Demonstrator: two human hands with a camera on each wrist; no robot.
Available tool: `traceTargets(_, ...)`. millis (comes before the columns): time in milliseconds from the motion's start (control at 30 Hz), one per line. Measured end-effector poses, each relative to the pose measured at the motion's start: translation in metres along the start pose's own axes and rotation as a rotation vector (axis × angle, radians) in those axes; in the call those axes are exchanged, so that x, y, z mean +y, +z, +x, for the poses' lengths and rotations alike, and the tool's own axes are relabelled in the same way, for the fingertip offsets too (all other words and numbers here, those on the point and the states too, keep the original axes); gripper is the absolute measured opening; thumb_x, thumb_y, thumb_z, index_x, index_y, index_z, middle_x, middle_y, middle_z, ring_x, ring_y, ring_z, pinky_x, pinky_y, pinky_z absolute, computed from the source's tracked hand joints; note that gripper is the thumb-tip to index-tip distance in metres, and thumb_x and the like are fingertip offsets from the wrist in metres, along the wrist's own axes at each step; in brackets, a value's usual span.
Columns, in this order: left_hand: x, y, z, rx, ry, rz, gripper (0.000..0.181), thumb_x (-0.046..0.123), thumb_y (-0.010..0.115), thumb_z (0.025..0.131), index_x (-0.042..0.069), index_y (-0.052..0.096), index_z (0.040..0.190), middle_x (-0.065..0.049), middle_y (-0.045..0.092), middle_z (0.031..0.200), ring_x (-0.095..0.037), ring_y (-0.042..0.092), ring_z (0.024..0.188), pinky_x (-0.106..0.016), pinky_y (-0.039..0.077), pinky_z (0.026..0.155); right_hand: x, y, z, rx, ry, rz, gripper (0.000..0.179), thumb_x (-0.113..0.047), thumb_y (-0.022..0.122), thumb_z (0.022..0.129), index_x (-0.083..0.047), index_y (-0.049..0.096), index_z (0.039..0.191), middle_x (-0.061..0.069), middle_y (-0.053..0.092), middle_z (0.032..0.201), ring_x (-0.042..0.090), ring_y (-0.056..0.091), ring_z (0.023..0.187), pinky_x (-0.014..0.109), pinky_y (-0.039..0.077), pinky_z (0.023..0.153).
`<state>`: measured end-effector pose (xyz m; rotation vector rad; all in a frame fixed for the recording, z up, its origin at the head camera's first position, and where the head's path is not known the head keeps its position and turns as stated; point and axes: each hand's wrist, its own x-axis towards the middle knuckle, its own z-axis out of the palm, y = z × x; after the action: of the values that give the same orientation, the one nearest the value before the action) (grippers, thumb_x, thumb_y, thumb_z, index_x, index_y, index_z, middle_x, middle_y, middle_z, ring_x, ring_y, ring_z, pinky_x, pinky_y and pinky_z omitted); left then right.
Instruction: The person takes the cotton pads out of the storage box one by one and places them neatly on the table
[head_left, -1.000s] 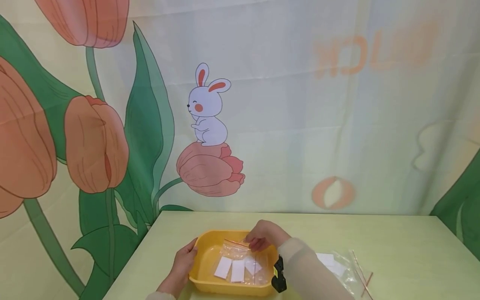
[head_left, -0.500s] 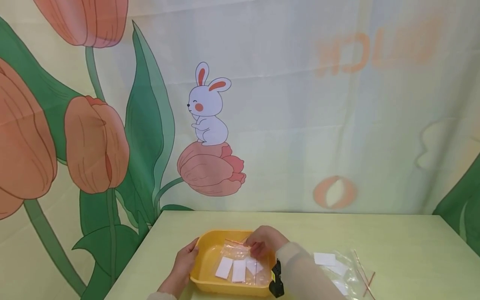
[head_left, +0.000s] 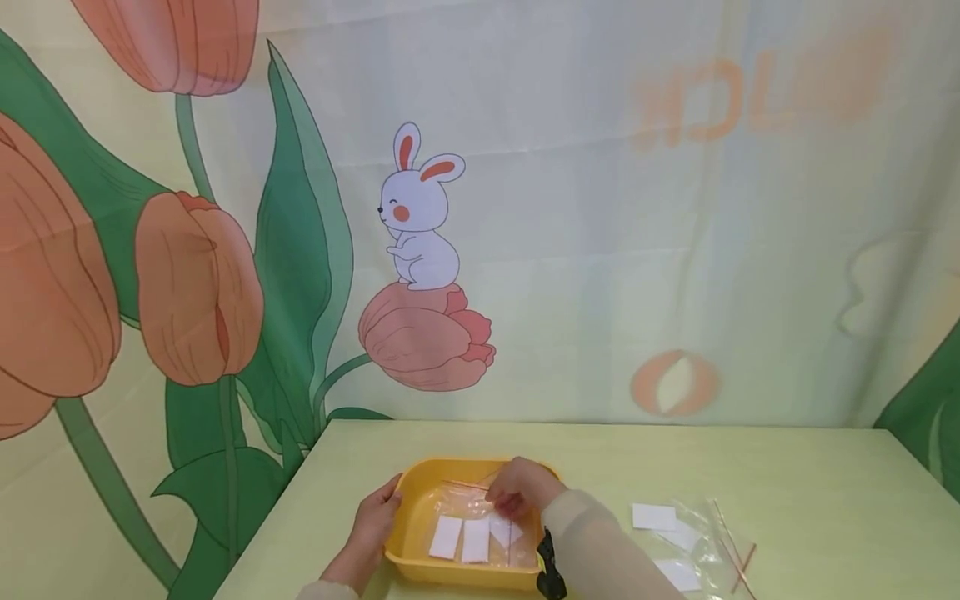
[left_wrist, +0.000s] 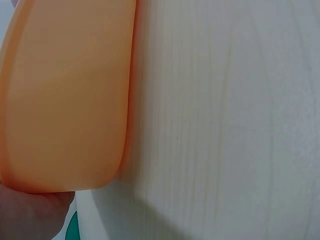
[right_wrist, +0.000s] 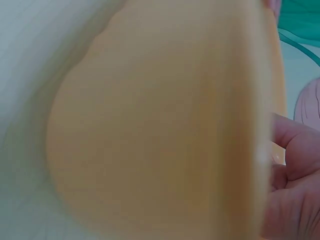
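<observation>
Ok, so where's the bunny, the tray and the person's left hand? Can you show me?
Bunny (head_left: 423,208): head view, on its head.
Tray (head_left: 461,575): head view, on its front wall.
Left hand (head_left: 375,518): head view, on the middle of the hand.

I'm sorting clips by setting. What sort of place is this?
Probably an indoor tabletop workspace: a pale table, a printed tulip-and-rabbit backdrop behind it, and a yellow tray holding white pieces in a clear bag.
</observation>
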<state>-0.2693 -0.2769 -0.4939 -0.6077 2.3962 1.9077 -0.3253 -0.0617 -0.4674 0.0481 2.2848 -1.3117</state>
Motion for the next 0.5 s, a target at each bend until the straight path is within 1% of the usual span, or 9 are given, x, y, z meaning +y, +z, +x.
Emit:
traceTargets(67,0.0002,-0.0004,-0.0002,0.003,-0.002,0.004,0.047,0.010,0.034,0.111,-0.005,0.033,0.156,-0.026,0.028,0.164,-0.046,0.029,0.153,-0.057,0.031,0.125,-0.0019,0.0026,-0.0018,0.004,-0.016,-0.046,0.010,-0.007,0.070,0.091,0.001,0.071,0.084,0.002,0.057,0.064,0.011,0.053,0.058,0.022,0.059,0.061)
traceTargets(133,0.0004,-0.0003,-0.0007,0.001,-0.001,0.000,0.047,0.010,0.034,0.111,-0.005,0.033,0.156,-0.027,0.029,0.164,-0.046,0.030,0.153,-0.058,0.032,0.125,-0.0033,0.0052,-0.0009,0.010,-0.016,-0.062,0.011,-0.008,0.070,0.091,0.000,0.071,0.084,0.002,0.056,0.063,0.011,0.052,0.057,0.020,0.056,0.058)
traceTargets(333,0.0004,0.0002,-0.0007,-0.003,0.001,0.000,0.047,0.009,0.034,0.111,-0.005,0.033,0.156,-0.028,0.030,0.163,-0.047,0.032,0.152,-0.058,0.032,0.124,-0.0024,0.0077,0.0016,0.015,-0.008,-0.138,0.014,-0.004,0.075,0.085,-0.001,0.070,0.072,0.000,0.045,0.057,0.012,0.040,0.052,0.018,0.037,0.049)
traceTargets(400,-0.0001,0.0000,-0.0001,0.000,0.002,0.003,0.047,0.009,0.034,0.111,-0.005,0.033,0.156,-0.028,0.030,0.163,-0.047,0.032,0.152,-0.058,0.032,0.124,-0.0017,0.0065,0.0007,0.015,-0.014,-0.147,0.014,-0.002,0.077,0.083,-0.001,0.071,0.071,-0.001,0.042,0.056,0.011,0.038,0.051,0.018,0.034,0.048)
traceTargets(433,-0.0004,0.0000,0.0000,0.002,0.004,0.006,0.047,0.009,0.034,0.111,-0.005,0.033,0.156,-0.028,0.030,0.164,-0.047,0.032,0.152,-0.059,0.031,0.125,-0.0014,0.0057,-0.0001,0.015,-0.003,-0.127,0.013,0.000,0.077,0.081,0.000,0.071,0.070,-0.001,0.042,0.055,0.011,0.037,0.051,0.018,0.035,0.048)
traceTargets(500,-0.0012,0.0001,0.0000,0.006,0.005,0.008,0.047,0.009,0.034,0.111,-0.005,0.033,0.156,-0.028,0.029,0.164,-0.047,0.031,0.152,-0.059,0.031,0.124,-0.0009,0.0045,-0.0008,0.016,0.002,-0.133,0.011,0.000,0.079,0.079,0.000,0.072,0.071,0.000,0.042,0.056,0.012,0.038,0.051,0.018,0.036,0.047)
